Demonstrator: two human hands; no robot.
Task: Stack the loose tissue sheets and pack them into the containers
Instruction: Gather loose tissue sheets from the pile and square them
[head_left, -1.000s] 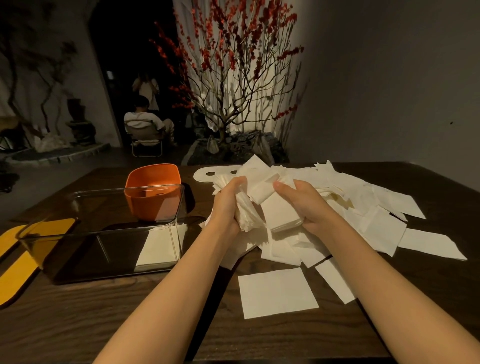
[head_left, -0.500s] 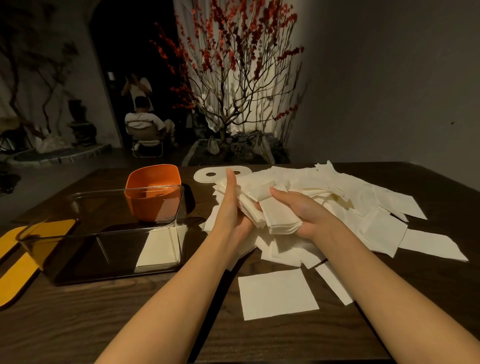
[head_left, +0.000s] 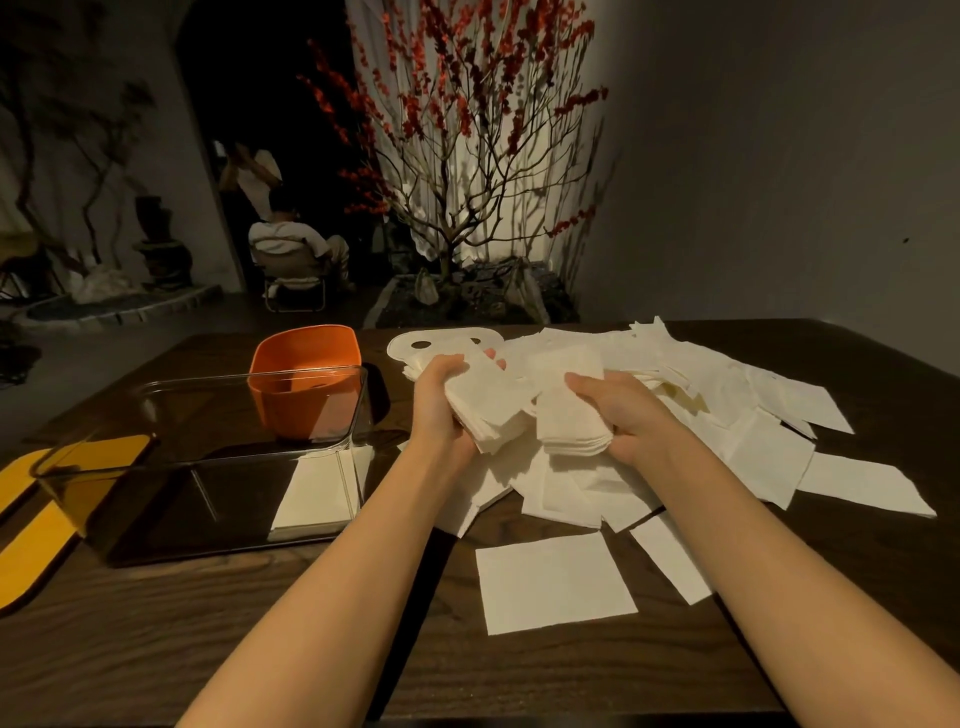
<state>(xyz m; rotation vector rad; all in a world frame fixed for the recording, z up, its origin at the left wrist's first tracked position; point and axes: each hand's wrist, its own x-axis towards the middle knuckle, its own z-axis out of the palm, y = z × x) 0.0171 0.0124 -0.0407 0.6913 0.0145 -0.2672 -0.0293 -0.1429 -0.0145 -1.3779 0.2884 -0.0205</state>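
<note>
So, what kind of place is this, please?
Probably a dim teahouse or restaurant with a decorated courtyard, though I cannot be sure. A red-blossom tree stands lit in a stone planter, a person sits on a folding chair beyond, and the dark wooden table holds tissue work.

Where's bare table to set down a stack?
Free: the table strip in front of the clear container, left of the single sheet. Crowded: the tissue pile at right, beneath both hands.
</note>
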